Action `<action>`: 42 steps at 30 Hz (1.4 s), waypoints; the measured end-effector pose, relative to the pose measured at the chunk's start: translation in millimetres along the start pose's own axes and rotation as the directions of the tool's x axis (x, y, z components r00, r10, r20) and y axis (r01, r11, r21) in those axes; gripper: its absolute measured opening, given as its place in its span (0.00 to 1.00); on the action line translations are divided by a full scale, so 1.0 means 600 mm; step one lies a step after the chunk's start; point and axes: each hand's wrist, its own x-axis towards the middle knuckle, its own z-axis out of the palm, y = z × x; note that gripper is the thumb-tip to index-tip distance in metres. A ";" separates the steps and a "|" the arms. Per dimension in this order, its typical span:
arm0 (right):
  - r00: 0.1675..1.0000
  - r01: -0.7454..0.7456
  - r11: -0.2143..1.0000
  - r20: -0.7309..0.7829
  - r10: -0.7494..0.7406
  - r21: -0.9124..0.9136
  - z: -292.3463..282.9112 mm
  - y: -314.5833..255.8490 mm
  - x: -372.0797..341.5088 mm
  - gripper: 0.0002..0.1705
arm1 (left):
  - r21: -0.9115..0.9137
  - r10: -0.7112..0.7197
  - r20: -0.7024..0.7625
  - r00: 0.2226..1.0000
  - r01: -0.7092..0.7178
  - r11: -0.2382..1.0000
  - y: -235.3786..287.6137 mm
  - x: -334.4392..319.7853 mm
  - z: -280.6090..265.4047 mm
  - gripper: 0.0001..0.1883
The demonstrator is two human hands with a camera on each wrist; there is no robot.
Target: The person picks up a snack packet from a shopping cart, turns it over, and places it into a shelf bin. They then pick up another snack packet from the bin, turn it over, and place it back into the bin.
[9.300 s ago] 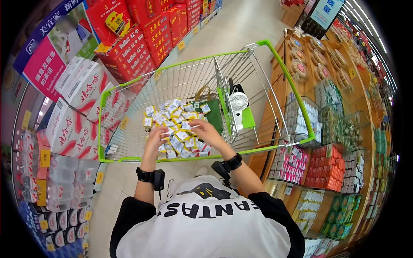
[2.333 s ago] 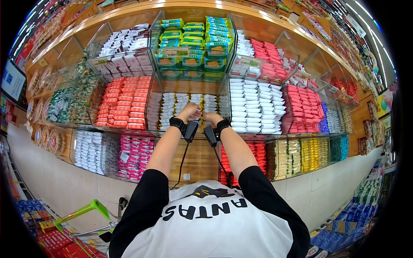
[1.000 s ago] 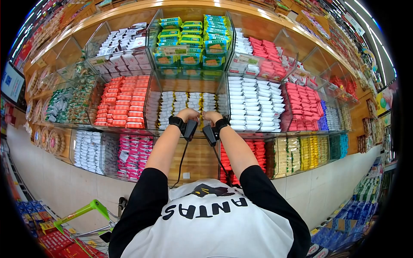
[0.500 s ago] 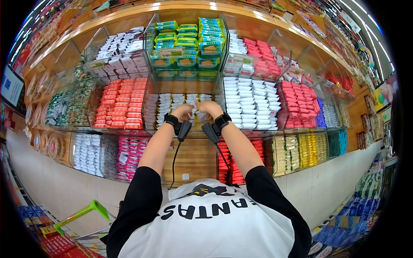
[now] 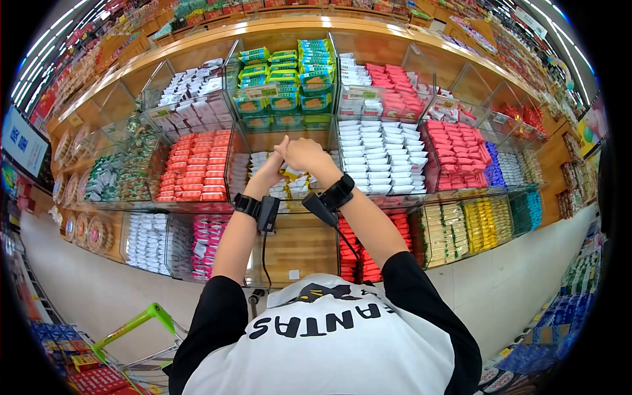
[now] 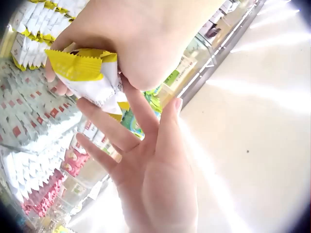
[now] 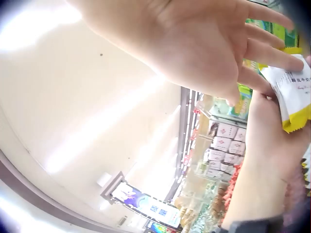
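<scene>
Above the bin of white-and-yellow packets (image 5: 297, 187), the left hand (image 5: 266, 172) and right hand (image 5: 306, 157) meet at the fingers in the head view. A white-and-yellow packet (image 6: 87, 80) is between the hands in the left wrist view. There the left hand (image 6: 150, 160) has its fingers spread and nearly straight, reaching the packet's lower edge. The right hand (image 6: 141, 39) curls round the packet's far side. In the right wrist view, fingertips of the right hand (image 7: 209, 48) lie on the packet (image 7: 294, 90), with the left hand (image 7: 267, 150) below.
Clear-walled bins surround the hands: orange-red packets (image 5: 197, 164) to the left, white packets (image 5: 382, 158) to the right, green packets (image 5: 283, 82) above. Red packets (image 5: 368, 253) lie in a lower bin. A green-handled cart (image 5: 128, 327) stands at lower left.
The person was at the cart's packet pile earlier, then faced these shelves. In the last second both hands have risen from low over the bin, and the right hand has come over the left.
</scene>
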 end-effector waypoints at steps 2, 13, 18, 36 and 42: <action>0.995 0.102 0.993 -0.006 -0.102 0.066 -0.021 0.006 -0.003 0.25 | 0.030 0.083 -0.230 0.970 -0.078 0.996 0.046 -0.061 0.074 0.30; 0.946 0.286 0.719 -0.066 -0.318 0.634 -0.089 -0.032 -0.125 0.16 | -0.445 0.276 -0.079 0.958 -0.281 0.850 -0.019 -0.199 0.146 0.23; 0.829 0.551 0.691 -0.217 -0.515 0.468 -0.026 -0.044 -0.120 0.21 | -0.537 0.268 -0.142 0.953 -0.302 0.788 -0.090 -0.259 0.130 0.26; 0.422 0.666 0.433 0.171 -0.890 0.608 0.100 -0.123 -0.186 0.13 | -0.165 0.181 -0.221 0.958 -0.220 0.962 -0.214 -0.461 0.144 0.29; 0.369 0.672 0.354 0.120 -0.922 0.650 0.135 -0.164 -0.220 0.12 | -0.258 0.286 -0.348 0.893 -0.385 0.886 -0.268 -0.517 0.175 0.30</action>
